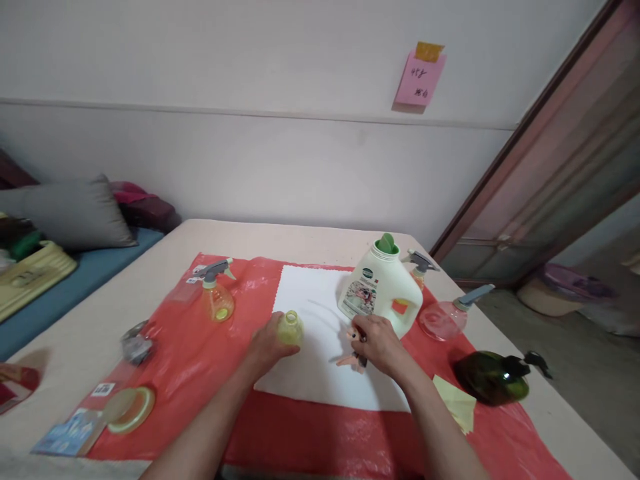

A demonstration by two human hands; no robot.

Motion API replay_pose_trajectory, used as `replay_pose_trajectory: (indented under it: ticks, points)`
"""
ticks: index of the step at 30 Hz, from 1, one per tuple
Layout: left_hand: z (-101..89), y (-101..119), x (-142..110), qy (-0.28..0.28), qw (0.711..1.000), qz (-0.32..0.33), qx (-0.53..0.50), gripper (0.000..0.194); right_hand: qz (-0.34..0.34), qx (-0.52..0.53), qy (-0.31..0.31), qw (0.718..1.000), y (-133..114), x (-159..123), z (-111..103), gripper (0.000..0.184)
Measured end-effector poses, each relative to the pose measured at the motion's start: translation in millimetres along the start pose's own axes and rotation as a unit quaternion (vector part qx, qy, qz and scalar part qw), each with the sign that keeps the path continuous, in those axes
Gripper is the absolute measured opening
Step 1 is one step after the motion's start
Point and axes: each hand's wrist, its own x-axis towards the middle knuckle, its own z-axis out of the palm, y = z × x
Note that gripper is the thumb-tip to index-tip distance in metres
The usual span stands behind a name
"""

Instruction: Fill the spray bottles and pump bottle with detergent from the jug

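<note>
My left hand is wrapped round a small yellow-green bottle that stands without a top on a white cloth. My right hand is closed on a spray head with a pink trigger, held low over the cloth just right of the bottle. A white detergent jug with a green cap stands right behind my right hand.
A red plastic sheet covers the table. On it stand an orange spray bottle, a pink spray bottle, another orange one behind the jug, a dark green bottle on its side, yellow notes and a tape roll.
</note>
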Motion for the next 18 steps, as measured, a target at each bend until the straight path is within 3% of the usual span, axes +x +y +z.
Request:
replay_pose_trajectory:
  ticks: [5, 9, 18]
  points:
    - [3.0, 8, -2, 0.032, 0.999, 0.019, 0.036, 0.065, -0.073, 0.032, 0.093, 0.993, -11, -8, -14, 0.012]
    - [5.0, 5, -1, 0.049, 0.998, 0.004, 0.049, 0.064, -0.084, 0.038, 0.142, 0.986, -6, -12, -22, 0.01]
    - [-2.8, 15, -7, 0.097, 0.985, 0.032, 0.142, 0.048, -0.128, -0.03, 0.141, 0.981, -6, -17, -22, 0.017]
